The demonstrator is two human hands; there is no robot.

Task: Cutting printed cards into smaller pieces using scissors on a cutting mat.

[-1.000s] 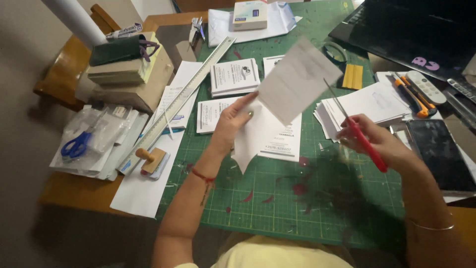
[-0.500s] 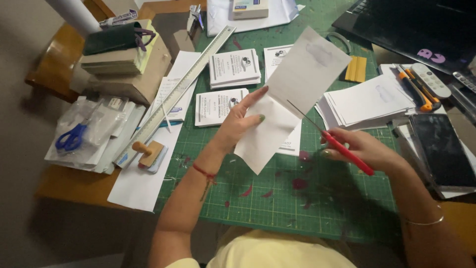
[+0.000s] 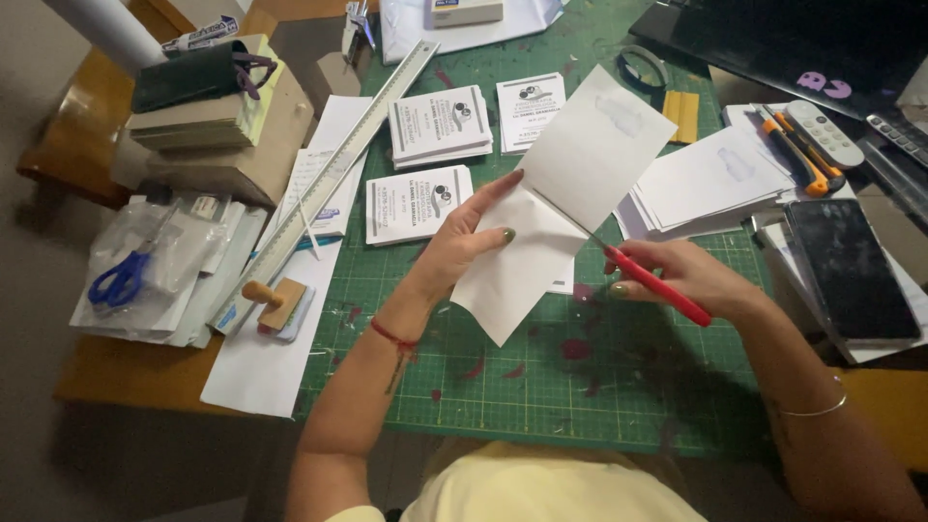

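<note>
Folded white paper sheet [image 3: 541,242] above green gridded cutting mat [image 3: 541,387], between left hand [image 3: 464,242] and right hand [image 3: 677,275]. Long metal ruler [image 3: 333,169] left of printed white card stacks [image 3: 440,126]. Black flat phone [image 3: 851,271] right.

Even indoor light (soft shadows)

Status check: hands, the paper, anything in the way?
Left hand pinching the folded white sheet above the green cutting mat. Right hand gripping red-handled tool, tip at the fold. Card stacks behind, apart.
</note>
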